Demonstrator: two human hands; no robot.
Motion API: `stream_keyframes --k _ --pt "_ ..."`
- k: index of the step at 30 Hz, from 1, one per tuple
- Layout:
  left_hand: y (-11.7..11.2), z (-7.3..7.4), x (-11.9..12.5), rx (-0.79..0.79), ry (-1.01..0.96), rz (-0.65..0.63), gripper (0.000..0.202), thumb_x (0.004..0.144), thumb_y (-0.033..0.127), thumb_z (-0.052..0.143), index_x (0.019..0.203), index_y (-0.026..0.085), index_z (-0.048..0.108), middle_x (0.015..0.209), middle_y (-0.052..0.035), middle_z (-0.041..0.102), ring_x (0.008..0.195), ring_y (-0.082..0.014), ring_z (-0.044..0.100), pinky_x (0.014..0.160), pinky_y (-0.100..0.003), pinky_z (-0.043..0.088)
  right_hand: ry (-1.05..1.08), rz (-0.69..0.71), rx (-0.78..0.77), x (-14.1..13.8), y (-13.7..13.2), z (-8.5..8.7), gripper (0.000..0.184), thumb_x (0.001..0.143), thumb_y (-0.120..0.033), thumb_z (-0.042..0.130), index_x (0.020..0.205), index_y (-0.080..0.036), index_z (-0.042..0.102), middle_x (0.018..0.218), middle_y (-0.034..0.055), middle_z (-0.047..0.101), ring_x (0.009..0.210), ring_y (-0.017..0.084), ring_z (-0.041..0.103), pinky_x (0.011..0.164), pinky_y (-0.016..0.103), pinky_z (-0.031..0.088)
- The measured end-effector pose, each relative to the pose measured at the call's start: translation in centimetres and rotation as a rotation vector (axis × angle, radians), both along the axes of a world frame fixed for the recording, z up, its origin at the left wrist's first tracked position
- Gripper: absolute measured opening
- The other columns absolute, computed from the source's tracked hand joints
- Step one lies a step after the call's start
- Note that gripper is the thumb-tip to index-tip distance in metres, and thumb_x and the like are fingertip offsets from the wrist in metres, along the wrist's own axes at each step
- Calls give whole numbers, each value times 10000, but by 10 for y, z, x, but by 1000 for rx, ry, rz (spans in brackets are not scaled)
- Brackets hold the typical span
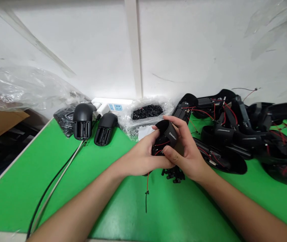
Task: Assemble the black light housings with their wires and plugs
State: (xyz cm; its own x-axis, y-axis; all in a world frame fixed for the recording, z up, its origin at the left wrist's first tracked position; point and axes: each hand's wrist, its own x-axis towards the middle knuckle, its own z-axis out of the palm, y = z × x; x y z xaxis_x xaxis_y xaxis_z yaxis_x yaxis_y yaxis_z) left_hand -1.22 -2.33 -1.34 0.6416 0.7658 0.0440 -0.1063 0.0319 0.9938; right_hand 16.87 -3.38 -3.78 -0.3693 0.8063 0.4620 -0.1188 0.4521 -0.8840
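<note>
A scuffed white wall (pixel 57 40), split by a vertical trim strip (pixel 134 50), rises behind a green-topped table (pixel 108 191), its glossy surface faintly reflecting pale light.

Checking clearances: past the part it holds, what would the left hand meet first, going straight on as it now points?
The left hand would likely meet the right hand, holding the black housing's right side; depth is unclear.

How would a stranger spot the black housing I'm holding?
Find the green table, then the bare forearms over it. Between the left grip and right grip is a curved black housing with white lettering and red wires. Unlike the black housings heaped at right, it is held.
</note>
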Motion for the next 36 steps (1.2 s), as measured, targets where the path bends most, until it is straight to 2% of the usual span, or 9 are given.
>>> stream_keyframes --k 6,11,17,22,26,30,33,36 --pt "0 -4 3 -9 -17 39 540 801 116 777 1305 152 587 1137 -47 649 1012 -176 610 848 -281 538 16 -37 -12 -3 -2 2 599 1039 -340 687 1561 -330 394 1527 89 546 1454 214 543 1184 361 501" --pt "-1 -3 5 -26 -54 57 538 796 118 787 1302 149 610 1206 -64 660 1053 -191 631 877 -282 536 29 -62 -8 -5 -4 3 581 1043 -347 683 1551 -316 401 1516 93 543 1433 195 562 1166 324 513" --pt "-3 -1 8 -46 -72 65 530 777 96 787 1276 117 611 1168 -58 660 1028 -168 621 875 -263 532 41 -69 -20 -6 -6 3 566 1056 -352 665 1550 -314 392 1502 100 541 1433 207 556 1178 345 504" --pt "-3 -1 8 -50 -64 66 560 760 97 791 1283 107 590 1090 -44 647 935 -153 606 799 -259 519 44 -55 -15 -5 -6 2 572 1054 -350 663 1556 -332 389 1505 89 545 1431 224 548 1201 379 490" --pt "-3 0 8 -31 -48 65 516 759 118 789 1236 115 594 1042 -36 640 932 -165 598 787 -267 517 28 -67 -10 -5 -6 1 582 1052 -381 654 1565 -334 382 1513 96 543 1428 253 546 1213 431 484" --pt "-4 2 8 -27 -36 80 505 753 130 787 1219 112 594 1018 -31 639 928 -167 598 791 -274 518 41 -58 -15 -4 -6 1 583 1052 -369 656 1568 -343 385 1514 88 546 1417 242 550 1208 417 481" --pt "-3 3 6 2 29 90 500 761 137 776 1229 131 600 993 -20 640 907 -165 601 780 -277 510 61 -16 -52 -4 -2 0 599 1038 -356 681 1570 -353 405 1531 73 544 1407 230 557 1223 408 461" --pt "0 4 1 91 193 146 502 799 151 745 1280 168 602 1007 -15 661 911 -174 619 806 -298 509 113 42 -128 -5 7 -3 642 1013 -365 715 1585 -365 424 1582 57 520 1405 229 567 1227 415 464"
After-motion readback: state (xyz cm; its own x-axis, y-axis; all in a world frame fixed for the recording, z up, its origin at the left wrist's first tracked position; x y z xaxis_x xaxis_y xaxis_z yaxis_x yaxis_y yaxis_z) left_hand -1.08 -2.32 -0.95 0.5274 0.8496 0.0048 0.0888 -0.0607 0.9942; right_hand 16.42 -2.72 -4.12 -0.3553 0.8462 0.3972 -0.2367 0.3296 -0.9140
